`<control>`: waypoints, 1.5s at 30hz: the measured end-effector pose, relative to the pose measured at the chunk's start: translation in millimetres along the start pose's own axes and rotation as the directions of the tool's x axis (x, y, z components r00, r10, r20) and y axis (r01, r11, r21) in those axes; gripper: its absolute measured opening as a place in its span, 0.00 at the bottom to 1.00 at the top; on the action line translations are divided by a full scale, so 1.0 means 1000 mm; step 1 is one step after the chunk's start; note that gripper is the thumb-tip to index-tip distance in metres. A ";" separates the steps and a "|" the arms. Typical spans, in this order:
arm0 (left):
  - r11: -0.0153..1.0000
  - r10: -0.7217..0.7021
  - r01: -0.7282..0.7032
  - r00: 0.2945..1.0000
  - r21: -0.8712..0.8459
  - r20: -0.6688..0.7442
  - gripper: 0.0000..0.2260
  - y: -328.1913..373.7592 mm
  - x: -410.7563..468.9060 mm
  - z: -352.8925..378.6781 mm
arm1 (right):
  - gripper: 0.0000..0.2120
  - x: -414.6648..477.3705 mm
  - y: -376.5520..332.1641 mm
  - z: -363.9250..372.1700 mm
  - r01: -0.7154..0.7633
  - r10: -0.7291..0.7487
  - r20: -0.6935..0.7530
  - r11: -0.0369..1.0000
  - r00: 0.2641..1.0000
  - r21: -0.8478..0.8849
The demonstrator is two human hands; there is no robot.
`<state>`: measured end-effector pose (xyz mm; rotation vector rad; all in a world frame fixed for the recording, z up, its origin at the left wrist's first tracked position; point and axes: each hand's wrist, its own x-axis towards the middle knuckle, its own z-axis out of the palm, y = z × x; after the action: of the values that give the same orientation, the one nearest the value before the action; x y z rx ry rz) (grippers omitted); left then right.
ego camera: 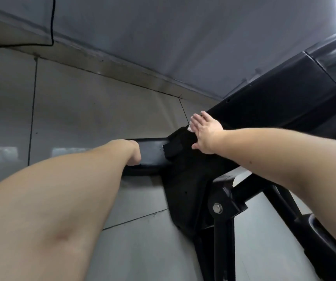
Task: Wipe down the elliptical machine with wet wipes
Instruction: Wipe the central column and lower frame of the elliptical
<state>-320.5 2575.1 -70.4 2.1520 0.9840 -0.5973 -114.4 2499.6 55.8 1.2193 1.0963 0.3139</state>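
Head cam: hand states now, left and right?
Left hand: on the black crossbar, fingers hidden, grip cannot be told.
Right hand: open, flat, pressing the wet wipe onto the black housing.

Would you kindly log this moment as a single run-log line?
step: wipe housing | right hand: flat on wipe, on housing | left hand: on bar, fingers hidden

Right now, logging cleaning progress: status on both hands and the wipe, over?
Right hand flat, pressing white wipe on the elliptical's black housing. Left hand grips the black crossbar. Nothing seen blocking the wipe.
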 end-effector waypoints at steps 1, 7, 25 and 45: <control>1.000 0.005 -0.005 1.000 -0.008 0.003 0.07 0.003 0.000 0.000 | 0.43 0.000 0.000 0.001 0.032 -0.032 0.019 0.999 0.999 -0.002; 0.997 0.040 -0.040 0.999 -0.067 -0.001 0.06 0.020 0.006 0.004 | 0.32 -0.044 -0.080 0.033 0.711 -0.678 0.219 0.685 0.702 -0.160; 0.996 -0.013 0.014 1.000 -0.085 0.004 0.08 0.000 0.022 0.006 | 0.38 0.030 -0.087 0.030 0.393 -0.397 0.002 0.910 0.918 -0.132; 0.984 -0.022 0.015 0.999 -0.176 -0.038 0.10 0.004 0.028 0.010 | 0.46 0.066 -0.081 -0.009 -0.052 0.015 0.122 0.949 0.992 0.310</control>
<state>-301.6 2578.9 -93.4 2.0072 1.0393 -0.4596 -116.8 2521.6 -47.1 1.5201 1.0485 0.0915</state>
